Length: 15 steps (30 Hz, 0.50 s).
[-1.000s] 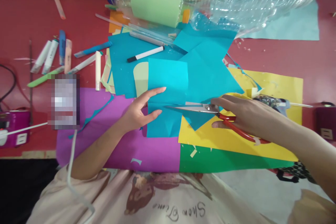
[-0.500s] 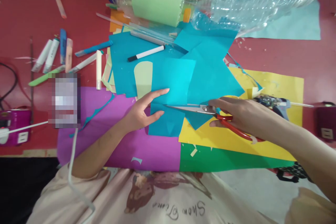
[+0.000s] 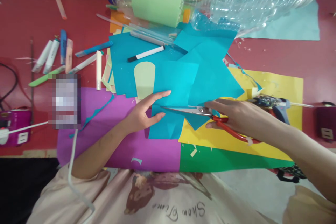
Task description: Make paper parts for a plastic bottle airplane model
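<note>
Blue paper [image 3: 168,129] is lying between left hand [image 3: 140,114] and right hand [image 3: 236,112]. The left is spreading thumb and forefinger, seemingly steadying it; any hidden pinch is unclear. The right is gripping scissors [image 3: 193,110], aiming at that gap, seemingly keeping fingertips clear.

- I've got clear plastic bottles [image 3: 241,7] lying along the top, one wrapped light green [image 3: 157,7]
- markers [image 3: 51,56] loose, upper left
- black-and-white pen [image 3: 149,53], upper middle
- I see glue gun [image 3: 273,104] on yellow sheet [image 3: 280,80], right
- purple socket box [image 3: 17,120], left edge
- white cable [image 3: 70,168], lower left
</note>
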### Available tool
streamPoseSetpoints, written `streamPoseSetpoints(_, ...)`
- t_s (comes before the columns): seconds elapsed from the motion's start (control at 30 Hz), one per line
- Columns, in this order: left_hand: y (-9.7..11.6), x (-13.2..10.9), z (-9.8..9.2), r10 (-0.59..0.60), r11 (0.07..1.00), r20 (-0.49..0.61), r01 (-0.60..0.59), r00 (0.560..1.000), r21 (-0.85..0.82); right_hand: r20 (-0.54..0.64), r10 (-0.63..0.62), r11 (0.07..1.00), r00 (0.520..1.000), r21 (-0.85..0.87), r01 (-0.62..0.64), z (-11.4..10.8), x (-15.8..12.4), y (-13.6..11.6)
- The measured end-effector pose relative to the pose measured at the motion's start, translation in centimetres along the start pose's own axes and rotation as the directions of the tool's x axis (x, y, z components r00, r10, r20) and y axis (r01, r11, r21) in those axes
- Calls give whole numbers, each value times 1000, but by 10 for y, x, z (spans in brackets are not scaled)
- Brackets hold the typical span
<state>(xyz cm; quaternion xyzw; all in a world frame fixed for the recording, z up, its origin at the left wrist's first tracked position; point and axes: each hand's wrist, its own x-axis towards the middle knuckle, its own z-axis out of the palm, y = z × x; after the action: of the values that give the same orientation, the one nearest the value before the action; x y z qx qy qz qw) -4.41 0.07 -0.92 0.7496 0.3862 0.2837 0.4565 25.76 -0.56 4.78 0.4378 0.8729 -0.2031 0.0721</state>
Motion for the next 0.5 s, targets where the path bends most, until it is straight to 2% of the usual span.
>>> streamPoseSetpoints(0.1, 1, -1, 1, -42, 999, -3, 42, 999, 2, -2, 6, 1000, 1000, -5, -6, 0, -1, 1)
streamPoseSetpoints(0.33, 0, -2, 2, -55, 998, 2, 55, 998, -9, -37, -5, 1000, 999, -18, 5, 2, -1, -1)
streamPoseSetpoints(0.5, -3, 0, 2, -3, 1000, 33, 3, 999, -1, -71, -17, 1000, 997, -21, 16, 4, 3, -4)
